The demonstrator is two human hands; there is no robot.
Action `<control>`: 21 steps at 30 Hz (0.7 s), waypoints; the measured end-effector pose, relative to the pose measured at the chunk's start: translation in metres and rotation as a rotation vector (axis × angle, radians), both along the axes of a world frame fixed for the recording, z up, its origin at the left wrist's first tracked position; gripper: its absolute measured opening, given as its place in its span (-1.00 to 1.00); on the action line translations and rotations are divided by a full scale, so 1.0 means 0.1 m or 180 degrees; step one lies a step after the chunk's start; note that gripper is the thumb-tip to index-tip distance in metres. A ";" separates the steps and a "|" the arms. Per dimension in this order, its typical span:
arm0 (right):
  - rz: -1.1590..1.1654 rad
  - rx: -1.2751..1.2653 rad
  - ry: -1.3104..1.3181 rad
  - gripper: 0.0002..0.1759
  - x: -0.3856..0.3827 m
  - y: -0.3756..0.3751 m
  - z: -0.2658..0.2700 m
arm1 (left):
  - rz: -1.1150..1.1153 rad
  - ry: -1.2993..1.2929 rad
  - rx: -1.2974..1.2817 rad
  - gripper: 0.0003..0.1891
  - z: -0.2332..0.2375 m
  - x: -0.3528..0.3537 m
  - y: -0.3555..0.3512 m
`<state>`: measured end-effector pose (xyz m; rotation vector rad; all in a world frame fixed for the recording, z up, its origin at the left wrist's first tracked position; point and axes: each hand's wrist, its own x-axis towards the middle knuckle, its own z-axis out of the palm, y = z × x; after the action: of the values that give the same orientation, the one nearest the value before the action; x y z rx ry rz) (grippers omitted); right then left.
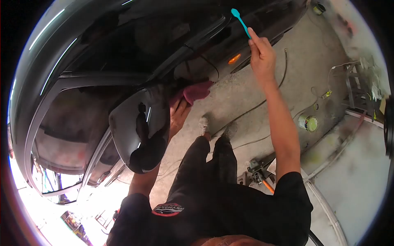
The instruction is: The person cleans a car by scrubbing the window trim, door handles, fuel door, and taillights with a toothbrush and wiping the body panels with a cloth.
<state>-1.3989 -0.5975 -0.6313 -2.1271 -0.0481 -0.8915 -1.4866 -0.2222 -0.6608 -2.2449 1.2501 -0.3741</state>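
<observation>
My right hand (263,58) is closed around the handle of a teal toothbrush (242,23), whose head points up and left over the dark car body. My left hand (179,116) is partly hidden behind the car's side mirror (139,129); its fingers press on a maroon cloth (197,92) against the car's side. The glossy black car (135,37) fills the upper left, and an orange side marker light (234,59) shows on its fender below the toothbrush.
Hoses and cables cross the concrete floor (246,90) around my feet. To the right are an open paint can (308,122) and a dark metal stand (353,84). A floor jack (258,172) with an orange part lies close to my legs. A small bucket (319,8) stands far ahead.
</observation>
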 end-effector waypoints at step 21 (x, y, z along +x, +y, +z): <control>0.0911 0.0184 0.0504 -0.51 0.03 -0.05 0.25 | 0.0898 0.1527 -0.2218 -0.42 0.03 -0.15 -0.34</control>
<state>-1.3963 -0.6021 -0.6060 -2.0648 -0.2366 -0.5496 -1.5018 -0.2560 -0.6575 -3.2083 1.0964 -0.1766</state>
